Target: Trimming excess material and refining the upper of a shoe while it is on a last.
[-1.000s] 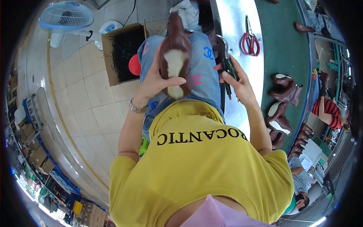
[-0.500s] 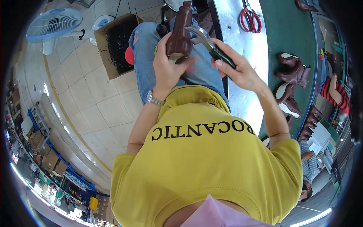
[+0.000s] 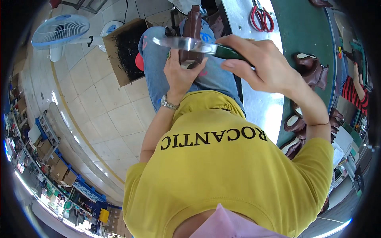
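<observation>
My left hand [image 3: 180,75], wearing a metal watch, grips the near end of a reddish-brown leather boot [image 3: 193,24] above my lap. The boot's narrow end points away from me. In my right hand [image 3: 264,65] are lasting pincers [image 3: 204,47] with a curved silver head and a dark green handle. Their head is smeared by motion and crosses in front of the boot, hiding part of it and some left fingers. Whether the head touches the boot I cannot tell.
Red-handled scissors [image 3: 262,18] lie on the metal bench [image 3: 260,107] at my right. Beyond it, a green belt [image 3: 295,27] carries several brown boots [image 3: 313,71]. On the left are a cardboard box [image 3: 115,43] of black scraps and a fan [image 3: 59,31]. A person in red stripes [image 3: 353,97] is far right.
My right hand has drawn back to the right and looks closer to the camera, its pincers now level across the boot. The left hand keeps hold of the boot.
</observation>
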Motion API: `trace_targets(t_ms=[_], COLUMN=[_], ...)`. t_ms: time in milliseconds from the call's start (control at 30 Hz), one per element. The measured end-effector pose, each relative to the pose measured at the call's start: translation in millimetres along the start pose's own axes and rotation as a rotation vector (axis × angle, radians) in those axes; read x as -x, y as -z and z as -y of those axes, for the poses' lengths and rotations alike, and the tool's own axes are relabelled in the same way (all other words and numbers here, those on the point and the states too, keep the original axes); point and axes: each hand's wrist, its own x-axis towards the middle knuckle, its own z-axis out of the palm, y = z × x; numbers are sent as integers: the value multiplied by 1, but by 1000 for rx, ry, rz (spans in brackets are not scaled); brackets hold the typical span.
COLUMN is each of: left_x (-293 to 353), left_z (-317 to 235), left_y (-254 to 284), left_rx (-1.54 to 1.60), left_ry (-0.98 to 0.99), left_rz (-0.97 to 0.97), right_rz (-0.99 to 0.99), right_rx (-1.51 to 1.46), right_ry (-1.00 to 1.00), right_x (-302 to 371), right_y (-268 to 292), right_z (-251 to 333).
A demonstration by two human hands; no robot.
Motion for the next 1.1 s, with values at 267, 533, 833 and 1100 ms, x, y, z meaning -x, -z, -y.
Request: trace_targets(t_ms=[267, 533, 833, 1100], left_x=[-1, -4, -65, -87], left_z=[-6, -15, -73, -78], left_y=[12, 22, 41, 25], left_rx=[-31, 48, 871, 314], left_ry=[23, 32, 217, -100], left_rz=[3, 19, -27, 111], right_rz=[65, -449, -436, -1073], right_rx=[25, 301, -424, -859], right_ry=[-382, -937, -357, -425], right_x=[47, 131, 59, 52], right_y=[-40, -107, -67, -50], right_z=[-46, -94, -10, -44])
